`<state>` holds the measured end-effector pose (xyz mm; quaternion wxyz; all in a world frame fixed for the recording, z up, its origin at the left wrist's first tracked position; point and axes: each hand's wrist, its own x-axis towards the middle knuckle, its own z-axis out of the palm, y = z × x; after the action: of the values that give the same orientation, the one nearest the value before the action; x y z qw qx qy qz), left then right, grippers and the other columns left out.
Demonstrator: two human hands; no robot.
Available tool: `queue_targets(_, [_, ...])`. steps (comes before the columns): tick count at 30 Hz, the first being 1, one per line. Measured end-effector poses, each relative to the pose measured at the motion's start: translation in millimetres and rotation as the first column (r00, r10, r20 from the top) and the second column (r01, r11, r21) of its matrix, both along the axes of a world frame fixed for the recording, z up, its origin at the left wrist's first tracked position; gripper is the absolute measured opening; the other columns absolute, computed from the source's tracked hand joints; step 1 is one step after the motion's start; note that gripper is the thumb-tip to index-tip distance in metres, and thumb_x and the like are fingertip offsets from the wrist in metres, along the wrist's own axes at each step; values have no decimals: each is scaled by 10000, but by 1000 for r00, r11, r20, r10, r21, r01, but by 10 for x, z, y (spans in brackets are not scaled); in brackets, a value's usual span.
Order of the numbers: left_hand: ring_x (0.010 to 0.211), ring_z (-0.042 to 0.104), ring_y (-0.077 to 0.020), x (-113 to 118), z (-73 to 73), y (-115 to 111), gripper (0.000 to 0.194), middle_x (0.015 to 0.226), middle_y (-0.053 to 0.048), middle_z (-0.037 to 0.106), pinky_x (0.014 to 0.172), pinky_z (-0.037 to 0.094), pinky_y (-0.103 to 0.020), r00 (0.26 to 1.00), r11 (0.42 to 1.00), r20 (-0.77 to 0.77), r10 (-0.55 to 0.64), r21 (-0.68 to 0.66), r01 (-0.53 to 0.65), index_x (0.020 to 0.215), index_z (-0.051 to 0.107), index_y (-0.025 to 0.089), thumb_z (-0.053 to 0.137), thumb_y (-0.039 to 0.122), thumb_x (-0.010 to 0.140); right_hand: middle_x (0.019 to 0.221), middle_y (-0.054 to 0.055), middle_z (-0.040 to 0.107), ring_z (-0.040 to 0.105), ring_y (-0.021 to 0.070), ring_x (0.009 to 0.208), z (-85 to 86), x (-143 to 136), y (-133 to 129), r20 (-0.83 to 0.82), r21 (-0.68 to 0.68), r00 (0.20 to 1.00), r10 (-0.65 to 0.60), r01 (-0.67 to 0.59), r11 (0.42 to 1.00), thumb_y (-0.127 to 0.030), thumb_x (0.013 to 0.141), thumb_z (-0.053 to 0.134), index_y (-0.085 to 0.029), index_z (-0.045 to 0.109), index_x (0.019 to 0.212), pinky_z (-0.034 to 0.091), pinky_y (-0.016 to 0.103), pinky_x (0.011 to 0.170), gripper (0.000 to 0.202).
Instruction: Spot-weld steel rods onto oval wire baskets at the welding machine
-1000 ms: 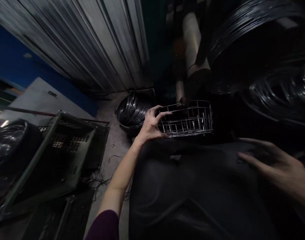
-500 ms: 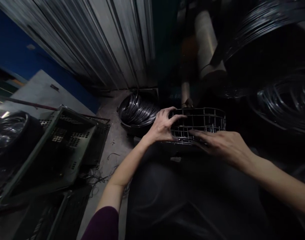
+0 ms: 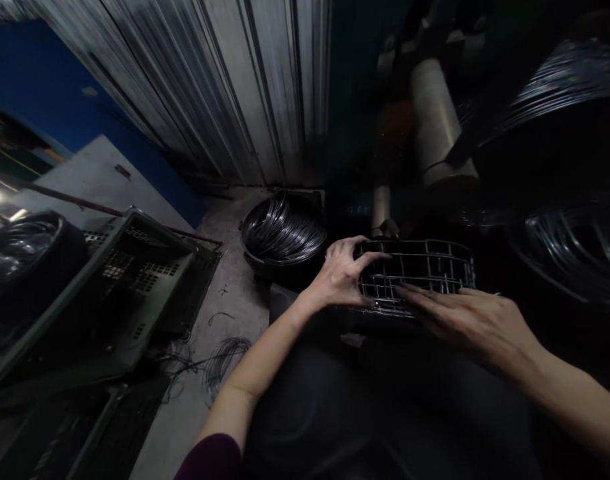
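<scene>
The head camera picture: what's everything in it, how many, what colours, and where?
Wire basket: one, silvery, between the hands
Wire coil: one, dark and shiny, in the round tub
Round tub: one, black, middle
Wire coils: at least two, dark and shiny, right side
Loose wire: count unclear, dark, on the floor
Crates: at least two, dark green, left
Panel: one, blue, upper left
Ridged metal sheet: one, grey, top
Thick cylinder: one, pale, upper right
Floor: one, grey, lower left
Black cover: one, black, bottom middle
Sleeve: one, purple, bottom
Left hand and right hand: two, dark-smudged fingers, at the basket
</scene>
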<state>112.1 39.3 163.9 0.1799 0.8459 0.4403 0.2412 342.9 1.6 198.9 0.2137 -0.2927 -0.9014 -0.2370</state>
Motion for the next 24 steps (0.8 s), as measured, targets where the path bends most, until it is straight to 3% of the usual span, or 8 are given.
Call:
queue_targets(7, [1341,391,-381,-34,123,-80,903,1420,-156,418,1125,330,-576,1000,1000,18,-4,-10,4,1333,566,269,863,536,523,850,-19,748,547,79,459,93,-16,-66,3,-4,1000,20,-20,1000,-130,973,379,-207,781,963,448,223,442,409])
queue_targets(13, [1349,381,-376,-20,188,130,902,1431,-168,398,1131,329,-569,1000,1000,11,-12,-19,13,1333,564,242,883,422,509,928,-16,747,571,111,470,95,3,95,-21,7,1000,-17,17,1000,-207,968,440,-221,774,982,435,254,433,334])
queue_targets(17, [1337,392,-374,-22,194,252,870,1421,-144,420,1119,347,-580,1000,1000,14,-9,-21,9,1316,562,269,881,396,516,932,-26,741,584,125,473,52,11,199,-37,-106,997,-64,60,993,-256,964,432,-272,768,1029,409,266,424,342])
queue_targets(24, [1313,409,-376,-43,188,286,887,1395,-160,436,1106,369,-580,1000,999,19,-25,-25,26,1308,552,214,867,418,504,920,-5,740,599,125,508,63,27,196,-22,-220,992,-125,117,968,-280,952,425,-289,761,1066,381,254,462,354])
